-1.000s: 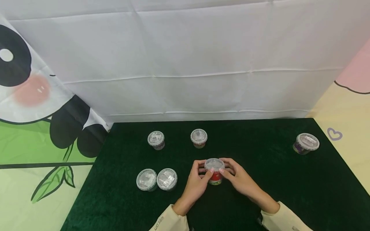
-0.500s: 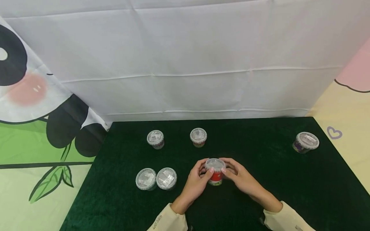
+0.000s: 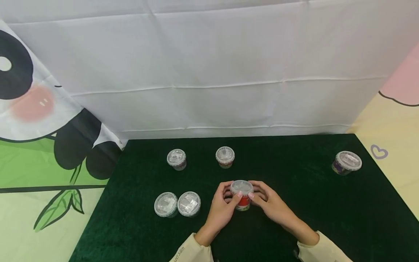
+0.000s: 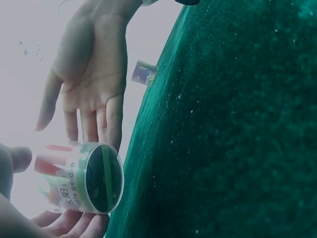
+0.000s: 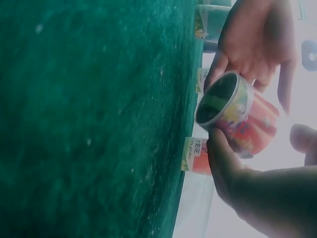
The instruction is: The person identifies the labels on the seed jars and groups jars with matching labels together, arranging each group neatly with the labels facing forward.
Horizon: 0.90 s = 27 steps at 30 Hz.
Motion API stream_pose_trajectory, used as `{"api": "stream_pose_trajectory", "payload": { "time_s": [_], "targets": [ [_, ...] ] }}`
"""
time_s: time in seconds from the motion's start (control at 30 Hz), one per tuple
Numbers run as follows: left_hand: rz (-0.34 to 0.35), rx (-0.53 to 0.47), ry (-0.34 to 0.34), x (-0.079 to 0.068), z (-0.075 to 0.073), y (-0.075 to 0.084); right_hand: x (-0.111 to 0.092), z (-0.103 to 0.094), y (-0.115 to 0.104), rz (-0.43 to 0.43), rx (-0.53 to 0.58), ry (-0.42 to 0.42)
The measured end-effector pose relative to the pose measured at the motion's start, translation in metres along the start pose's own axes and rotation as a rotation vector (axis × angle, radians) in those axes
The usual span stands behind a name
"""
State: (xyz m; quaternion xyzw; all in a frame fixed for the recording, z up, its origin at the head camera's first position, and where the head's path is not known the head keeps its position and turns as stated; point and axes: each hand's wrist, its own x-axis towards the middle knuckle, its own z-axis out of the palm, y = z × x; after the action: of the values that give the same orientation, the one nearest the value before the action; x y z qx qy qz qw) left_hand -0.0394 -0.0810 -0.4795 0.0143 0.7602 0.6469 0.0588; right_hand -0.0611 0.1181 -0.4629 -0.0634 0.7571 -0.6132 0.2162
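Note:
A small plastic tub with a clear lid and a red label [image 3: 244, 201] is held between both hands near the middle of the table. My left hand [image 3: 222, 207] holds its left side, thumb on the front of the label. On the other side, my right hand [image 3: 276, 206] has its thumb at the tub's right edge and its fingers behind. In the left wrist view the tub's see-through base [image 4: 104, 178] faces the green cloth. The right wrist view shows the same tub [image 5: 255, 121] tilted, a right finger along its side. Parts of both hands' fingers are hidden behind the tub.
Two lidded tubs, one left [image 3: 166, 204] and one right [image 3: 189, 203], stand side by side left of my hands. Farther back are another tub [image 3: 176, 159] and one beyond my hands [image 3: 225, 156]. A purple-labelled tub [image 3: 347, 162] stands far right on the dark green cloth [image 3: 294, 156].
Both hands keep hold of the red-labelled tub, which has shifted very slightly to the left over the last half second. The other tubs stay where they were.

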Motion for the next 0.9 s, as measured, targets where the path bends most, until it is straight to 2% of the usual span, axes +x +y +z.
{"api": "stream_pose_trajectory", "payload": {
  "time_s": [0.1, 0.3, 0.7, 0.9],
  "targets": [
    [0.002, 0.020, 0.016, -0.001, 0.003, -0.001, 0.000, 0.004, 0.000, 0.004, -0.034, 0.026],
    [-0.008, 0.047, 0.028, -0.001, 0.006, -0.001, 0.001, 0.005, 0.002, 0.014, -0.040, 0.016],
    [-0.043, -0.016, -0.072, 0.005, -0.006, 0.008, 0.004, -0.018, -0.003, 0.014, 0.101, -0.147],
    [-0.057, -0.046, -0.146, 0.006, -0.007, 0.005, 0.004, -0.020, -0.003, 0.051, 0.126, -0.164]
  ]
}}
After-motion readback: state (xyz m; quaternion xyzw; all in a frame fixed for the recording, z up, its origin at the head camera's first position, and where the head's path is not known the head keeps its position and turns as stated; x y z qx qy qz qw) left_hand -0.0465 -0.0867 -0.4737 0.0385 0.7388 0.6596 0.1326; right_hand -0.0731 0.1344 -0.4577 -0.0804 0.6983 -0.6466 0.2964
